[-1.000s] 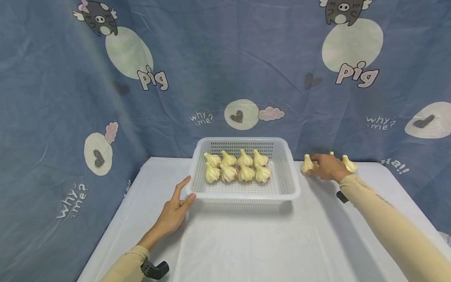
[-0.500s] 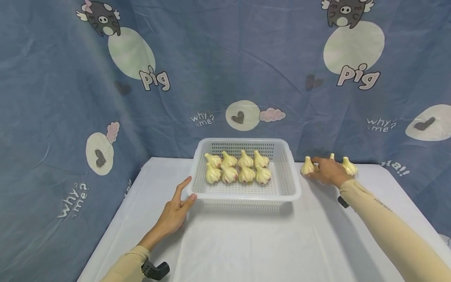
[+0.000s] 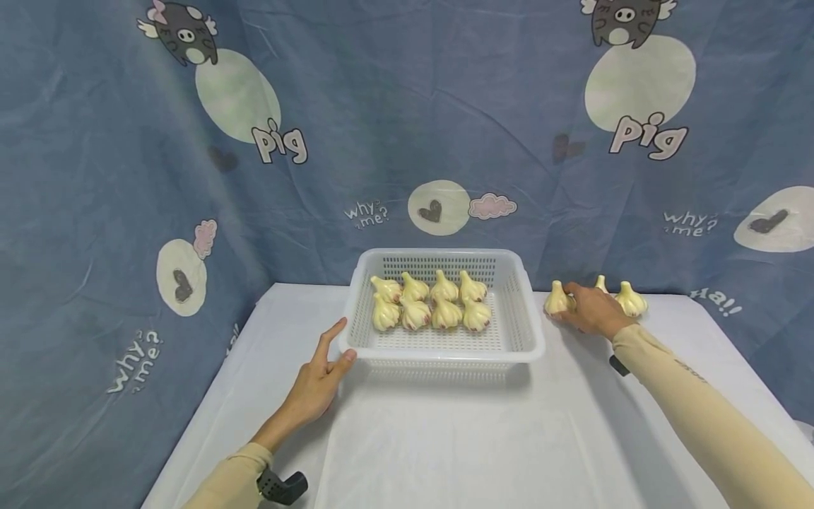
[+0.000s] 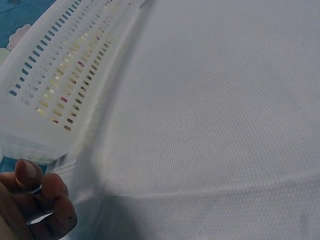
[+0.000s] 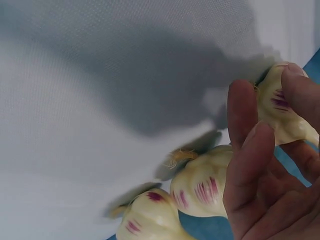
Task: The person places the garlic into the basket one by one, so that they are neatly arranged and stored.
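Note:
At the far right of the table, my right hand (image 3: 594, 309) has its thumb and fingers around a pale garlic bulb (image 3: 557, 300). In the right wrist view the thumb lies on this garlic bulb (image 5: 274, 114), near its purple streaks. Beside that hand stand two more garlic bulbs, one (image 3: 600, 284) partly hidden behind it and another (image 3: 632, 301) to its right. My left hand (image 3: 311, 389) touches the front left corner of a white slotted basket (image 3: 439, 355), index finger and thumb spread along its rim. Its other fingers (image 4: 55, 187) curl loosely below the basket.
Inside the basket several garlic bulbs (image 3: 416, 316) sit in two rows toward the left, with bare basket floor on the right. A white cloth (image 3: 458, 438) covers the table. Blue printed curtain (image 3: 445, 127) hangs right behind the basket and along the left side.

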The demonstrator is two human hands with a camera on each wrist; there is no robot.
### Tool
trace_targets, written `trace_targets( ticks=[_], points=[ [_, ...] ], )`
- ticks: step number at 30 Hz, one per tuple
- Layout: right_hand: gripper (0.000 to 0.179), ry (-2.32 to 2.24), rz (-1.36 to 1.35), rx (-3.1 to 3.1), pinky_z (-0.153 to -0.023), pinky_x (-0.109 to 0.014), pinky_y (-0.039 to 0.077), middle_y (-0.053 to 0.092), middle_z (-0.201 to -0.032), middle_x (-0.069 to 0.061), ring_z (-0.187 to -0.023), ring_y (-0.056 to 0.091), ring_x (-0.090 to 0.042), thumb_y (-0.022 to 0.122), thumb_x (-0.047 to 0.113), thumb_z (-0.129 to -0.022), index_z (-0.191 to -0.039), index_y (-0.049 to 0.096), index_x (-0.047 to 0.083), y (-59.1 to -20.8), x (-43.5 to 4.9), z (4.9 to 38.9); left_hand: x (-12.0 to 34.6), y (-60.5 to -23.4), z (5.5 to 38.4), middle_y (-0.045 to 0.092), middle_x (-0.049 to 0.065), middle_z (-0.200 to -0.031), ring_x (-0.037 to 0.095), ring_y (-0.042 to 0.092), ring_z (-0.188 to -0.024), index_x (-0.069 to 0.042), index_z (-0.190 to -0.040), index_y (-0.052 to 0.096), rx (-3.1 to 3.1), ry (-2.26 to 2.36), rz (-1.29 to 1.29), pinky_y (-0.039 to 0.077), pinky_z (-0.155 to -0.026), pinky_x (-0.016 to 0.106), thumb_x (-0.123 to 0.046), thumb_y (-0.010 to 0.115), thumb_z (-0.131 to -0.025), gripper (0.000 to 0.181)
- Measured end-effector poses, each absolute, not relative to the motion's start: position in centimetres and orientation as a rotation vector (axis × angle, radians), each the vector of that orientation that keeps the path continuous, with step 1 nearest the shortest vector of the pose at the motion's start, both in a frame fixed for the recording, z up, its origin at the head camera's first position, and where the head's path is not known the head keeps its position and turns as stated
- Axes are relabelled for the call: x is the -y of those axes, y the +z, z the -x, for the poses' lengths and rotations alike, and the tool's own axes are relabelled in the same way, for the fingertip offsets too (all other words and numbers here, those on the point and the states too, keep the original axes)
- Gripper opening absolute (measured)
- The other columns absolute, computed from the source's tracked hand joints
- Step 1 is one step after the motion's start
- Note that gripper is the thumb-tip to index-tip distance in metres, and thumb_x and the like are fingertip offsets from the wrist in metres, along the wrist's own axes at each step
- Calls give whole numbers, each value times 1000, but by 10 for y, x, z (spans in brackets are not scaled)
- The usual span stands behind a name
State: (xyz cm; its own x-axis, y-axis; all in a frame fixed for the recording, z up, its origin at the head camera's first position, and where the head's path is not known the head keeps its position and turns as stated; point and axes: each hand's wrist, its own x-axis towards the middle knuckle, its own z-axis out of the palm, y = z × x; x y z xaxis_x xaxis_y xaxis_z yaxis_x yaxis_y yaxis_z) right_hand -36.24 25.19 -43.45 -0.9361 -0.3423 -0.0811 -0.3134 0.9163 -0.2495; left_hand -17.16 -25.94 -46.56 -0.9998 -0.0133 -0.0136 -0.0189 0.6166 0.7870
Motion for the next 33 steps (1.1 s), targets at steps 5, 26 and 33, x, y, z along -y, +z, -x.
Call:
trace_targets(
  ticks=[5, 26, 33],
  points=[
    [73, -369, 491, -2900, -77, -57, 55, 72, -98, -23, -82, 68, -33, 72, 35, -101, -146, 45, -15, -436, -252, 364, 260, -465, 171, 44, -7, -53, 8, 38, -44, -46, -167, 19, -2817, 1378, 28, 31, -45, 25, -48, 52, -112, 64],
    [62, -534, 603, -2831, -84, -52, 57, 66, -125, -34, -80, 74, -25, 71, 32, -104, -144, 51, -11, -364, -238, 366, 260, -464, 171, 49, -2, -52, 8, 40, -39, -48, -166, 17, -2768, 1408, 31, 32, -42, 26, -53, 50, -111, 64],
    [63, -617, 653, -2789, -86, -54, 57, 64, -131, -34, -70, 74, -17, 72, 28, -104, -148, 48, -10, -339, -215, 361, 259, -464, 170, 49, -2, -52, 8, 39, -39, -48, -166, 17, -2760, 1421, 33, 30, -42, 25, -54, 50, -111, 65]
  ],
)
